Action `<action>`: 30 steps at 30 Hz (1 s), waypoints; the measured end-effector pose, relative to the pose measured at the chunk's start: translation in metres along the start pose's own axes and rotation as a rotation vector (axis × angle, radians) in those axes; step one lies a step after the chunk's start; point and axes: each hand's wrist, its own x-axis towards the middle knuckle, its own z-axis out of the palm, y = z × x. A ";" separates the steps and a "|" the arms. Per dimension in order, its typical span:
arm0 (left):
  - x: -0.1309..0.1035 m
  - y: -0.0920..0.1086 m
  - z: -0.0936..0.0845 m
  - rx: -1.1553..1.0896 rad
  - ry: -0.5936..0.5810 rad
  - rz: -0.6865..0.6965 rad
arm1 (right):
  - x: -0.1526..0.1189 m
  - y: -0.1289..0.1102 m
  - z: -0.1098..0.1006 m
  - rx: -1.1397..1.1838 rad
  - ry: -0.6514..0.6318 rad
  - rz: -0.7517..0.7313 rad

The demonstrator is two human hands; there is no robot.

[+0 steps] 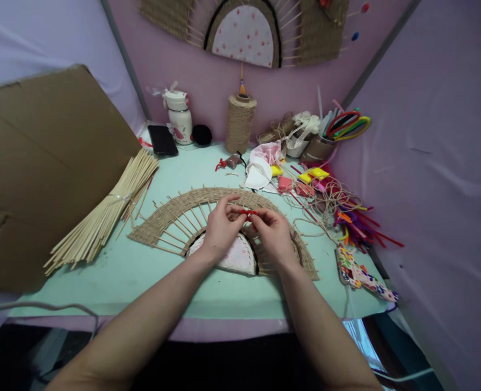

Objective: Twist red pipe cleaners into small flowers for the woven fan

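Note:
A small red piece point(249, 214) is pinched between the fingertips of both hands, above a woven fan-shaped piece point(169, 214) lying on the pale green table. My left hand point(223, 225) holds it from the left, thumb and fingers together. From the right, my right hand point(273, 231) grips it the same way. The fan has a twine band, thin sticks spread like rays and a white half-round centre point(240, 256) with pink marks and a black edge. My hands and forearms hide part of the fan.
Bundled sticks point(102, 217) lean by cardboard point(57, 163) at left. A twine spool point(240, 122), bottle point(180, 122) and phone point(163, 140) stand or lie behind. Coloured craft stems point(356, 222), a pot with scissors point(317, 146) and a patterned glue gun point(360, 277) are at right.

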 end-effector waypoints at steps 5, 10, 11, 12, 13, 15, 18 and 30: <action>0.005 0.005 -0.006 -0.078 -0.033 -0.256 | 0.002 0.005 -0.002 -0.011 -0.068 0.024; 0.010 0.002 -0.011 -0.255 -0.097 -0.425 | 0.000 0.001 -0.001 0.028 -0.111 0.063; 0.011 0.002 -0.011 -0.278 -0.104 -0.431 | 0.000 0.000 -0.001 0.039 -0.109 0.073; 0.011 0.001 -0.011 -0.289 -0.107 -0.427 | 0.000 0.000 -0.001 0.048 -0.100 0.082; 0.011 0.001 -0.011 -0.291 -0.106 -0.415 | 0.000 0.000 -0.001 0.054 -0.085 0.086; 0.010 0.002 -0.010 -0.275 -0.098 -0.377 | 0.001 0.000 -0.002 0.053 -0.053 0.086; 0.008 0.004 -0.007 -0.225 -0.080 -0.347 | 0.002 0.002 -0.002 0.047 -0.032 0.085; 0.007 -0.001 -0.002 -0.351 -0.015 -0.335 | -0.001 -0.001 -0.002 -0.061 -0.043 -0.008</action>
